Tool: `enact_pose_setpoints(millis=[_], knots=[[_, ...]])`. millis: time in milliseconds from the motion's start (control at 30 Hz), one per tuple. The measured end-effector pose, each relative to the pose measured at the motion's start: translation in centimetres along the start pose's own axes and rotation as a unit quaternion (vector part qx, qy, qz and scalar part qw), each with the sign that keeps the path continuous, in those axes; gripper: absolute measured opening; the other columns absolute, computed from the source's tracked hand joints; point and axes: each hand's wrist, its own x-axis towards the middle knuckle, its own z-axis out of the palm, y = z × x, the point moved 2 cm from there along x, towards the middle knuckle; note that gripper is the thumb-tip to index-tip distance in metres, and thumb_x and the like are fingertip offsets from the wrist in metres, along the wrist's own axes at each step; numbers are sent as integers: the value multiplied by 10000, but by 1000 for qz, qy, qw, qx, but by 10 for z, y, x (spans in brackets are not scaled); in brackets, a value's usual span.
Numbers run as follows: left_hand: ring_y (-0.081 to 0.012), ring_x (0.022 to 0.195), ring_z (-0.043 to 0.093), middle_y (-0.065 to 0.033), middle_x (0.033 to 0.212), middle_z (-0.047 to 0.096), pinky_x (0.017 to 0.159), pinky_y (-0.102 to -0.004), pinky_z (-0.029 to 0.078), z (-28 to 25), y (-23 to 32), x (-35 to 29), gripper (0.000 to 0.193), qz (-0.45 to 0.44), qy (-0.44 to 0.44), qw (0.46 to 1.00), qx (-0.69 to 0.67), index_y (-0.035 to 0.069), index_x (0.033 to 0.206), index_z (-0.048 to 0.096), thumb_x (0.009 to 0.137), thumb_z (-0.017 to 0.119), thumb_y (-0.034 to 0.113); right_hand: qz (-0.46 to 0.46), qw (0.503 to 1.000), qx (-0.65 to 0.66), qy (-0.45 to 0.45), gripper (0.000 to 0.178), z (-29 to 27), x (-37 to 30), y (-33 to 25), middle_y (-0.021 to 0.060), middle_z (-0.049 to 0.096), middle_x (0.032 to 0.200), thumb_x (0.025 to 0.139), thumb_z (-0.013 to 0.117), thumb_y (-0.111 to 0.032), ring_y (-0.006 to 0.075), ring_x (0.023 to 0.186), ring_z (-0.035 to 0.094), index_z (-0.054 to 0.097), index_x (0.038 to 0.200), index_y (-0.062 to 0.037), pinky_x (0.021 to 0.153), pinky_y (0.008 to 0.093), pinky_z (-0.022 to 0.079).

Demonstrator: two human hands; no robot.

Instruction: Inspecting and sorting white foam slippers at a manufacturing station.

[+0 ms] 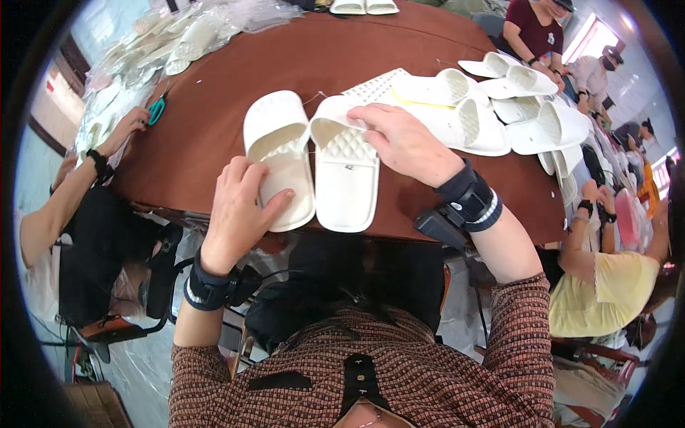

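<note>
- Head view: a crowded workroom with a large round brown table filling the upper middle, several people seated around its rim, and a light floor below.
- Two white slide slippers lie side by side at the near edge of the table, toes pointing away from the person.
- The left slipper sits with its heel end just over the table edge; the left hand rests on that heel end, fingers spread and curled loosely over the sole, thumb laid across it.
- The right slipper lies touching or nearly touching the left one; the right hand is laid on its quilted strap, fingers bent and pinching the strap's front edge.
- Both wrists wear dark bands with small black devices; the sleeves are a brown woven pattern.
- Just beyond the right hand lies a heap of white slippers, some stacked and overlapping, reaching toward the far right rim.
- Another pair of white slippers sits at the far edge of the table.
- At the far left are clear plastic bags holding more pale slippers.
- A co-worker's hand at the left rim rests near teal-handled scissors.
- On the right, a person in a yellow top sits close to the table.
</note>
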Motion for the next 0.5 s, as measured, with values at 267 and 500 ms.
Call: enact_pose_setpoints(millis=[267, 500], knots=[[-347, 1058, 511, -143, 1140, 550, 923, -425, 400, -7, 16, -2, 382, 1, 6, 1000, 25, 12, 1085, 598, 768, 747, 166, -2, 998, 16, 53, 342, 2, -22, -16, 191, 615, 1163, 864, 542, -32, 371, 1105, 568, 567, 1203, -9, 952, 416, 469], [-341, 1181, 482, -125, 1276, 541, 983, -447, 367, 3, 30, 4, 389, 73, -32, 995, -58, 90, 1173, 624, 800, 721, 143, 13, 996, 15, 90, 310, -19, -44, -14, 182, 630, 1155, 876, 562, -46, 348, 1074, 586, 600, 1182, -8, 933, 409, 477]])
